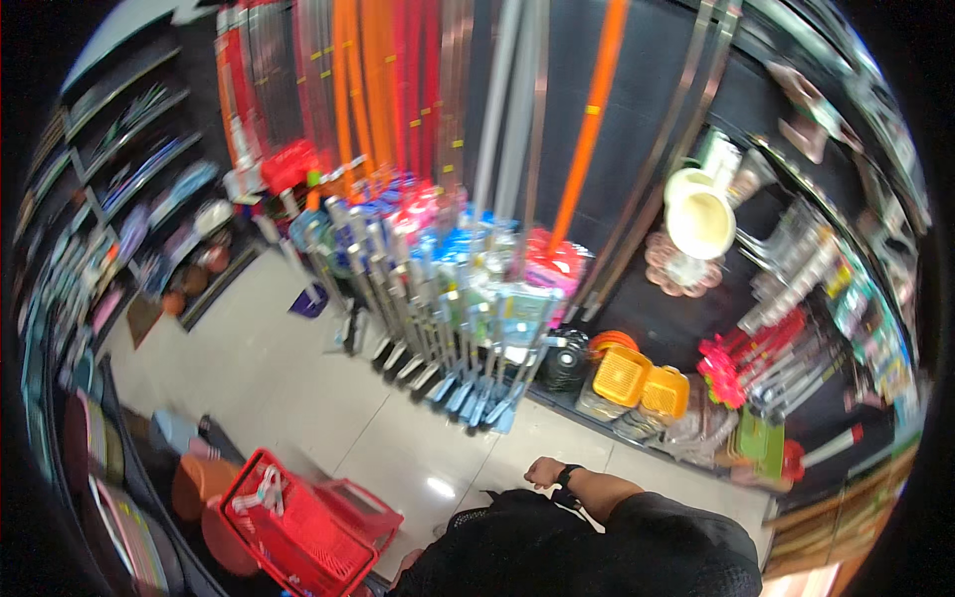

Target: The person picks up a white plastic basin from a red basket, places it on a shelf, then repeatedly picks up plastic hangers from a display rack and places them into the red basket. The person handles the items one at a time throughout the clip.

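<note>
My right hand [546, 472], with a dark band on the wrist, hangs in front of my black clothing, fingers curled and nothing visible in them. Only a small part of my left hand [408, 561] shows at the bottom, close to a red plastic shopping basket [321, 541]; its fingers are hidden. White objects, possibly hangers [262, 492], lie in the basket. Ahead stand several long-handled dustpans [470, 388], light blue and dark, below mops and brooms with orange [595, 112], red and metal handles.
Shelves with goods line the left side [138, 142]. Yellow plastic baskets [623, 375] and a green one [757, 440] sit low on the right. Cream bowls [700, 222] hang above. Tiled floor [358, 433] shows between; orange buckets or bins [200, 485] stand at lower left.
</note>
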`<state>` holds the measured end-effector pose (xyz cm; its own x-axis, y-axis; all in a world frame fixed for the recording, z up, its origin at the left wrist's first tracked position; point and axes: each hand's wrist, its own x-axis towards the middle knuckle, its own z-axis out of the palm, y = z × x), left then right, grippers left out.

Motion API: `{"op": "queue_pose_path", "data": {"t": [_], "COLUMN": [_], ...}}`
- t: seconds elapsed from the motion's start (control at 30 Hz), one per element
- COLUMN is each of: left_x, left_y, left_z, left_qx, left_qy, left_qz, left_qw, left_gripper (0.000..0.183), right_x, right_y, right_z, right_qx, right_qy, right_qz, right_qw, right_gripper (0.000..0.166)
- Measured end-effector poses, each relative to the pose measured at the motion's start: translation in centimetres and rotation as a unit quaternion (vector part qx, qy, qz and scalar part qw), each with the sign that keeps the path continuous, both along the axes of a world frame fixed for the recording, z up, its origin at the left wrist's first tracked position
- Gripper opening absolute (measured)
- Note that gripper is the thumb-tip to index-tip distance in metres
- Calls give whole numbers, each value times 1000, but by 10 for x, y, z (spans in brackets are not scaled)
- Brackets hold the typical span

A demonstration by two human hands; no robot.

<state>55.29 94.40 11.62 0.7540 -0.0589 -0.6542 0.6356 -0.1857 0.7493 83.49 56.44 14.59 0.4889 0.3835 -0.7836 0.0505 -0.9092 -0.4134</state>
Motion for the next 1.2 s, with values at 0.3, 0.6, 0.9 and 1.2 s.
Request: {"op": "queue_pose_path", "data": {"t": [0.3, 0.6, 0.9, 1.2], "left_x": [72, 109, 220, 354], "left_y": [-7, -226, -343, -410], "left_z": [-39, 61, 199, 422], "left_qx": [-73, -57, -100, -118], "left_qy": [-49, 4, -160, -446], "left_qz": [-61, -40, -199, -243], "left_qw": [994, 998, 962, 853], "left_gripper": [16, 16, 11, 11], "right_x": [-58, -88, -56, -19], "right_y": [-106, -256, -384, -452], "right_z": [42, 74, 277, 536], "right_qx": [78, 167, 227, 300], "right_qy": [-7, -173, -389, -627], "right_qz": [-199, -200, -313, -308], "right_qw": [977, 950, 836, 650], "right_gripper": [37, 37, 35, 26]}}
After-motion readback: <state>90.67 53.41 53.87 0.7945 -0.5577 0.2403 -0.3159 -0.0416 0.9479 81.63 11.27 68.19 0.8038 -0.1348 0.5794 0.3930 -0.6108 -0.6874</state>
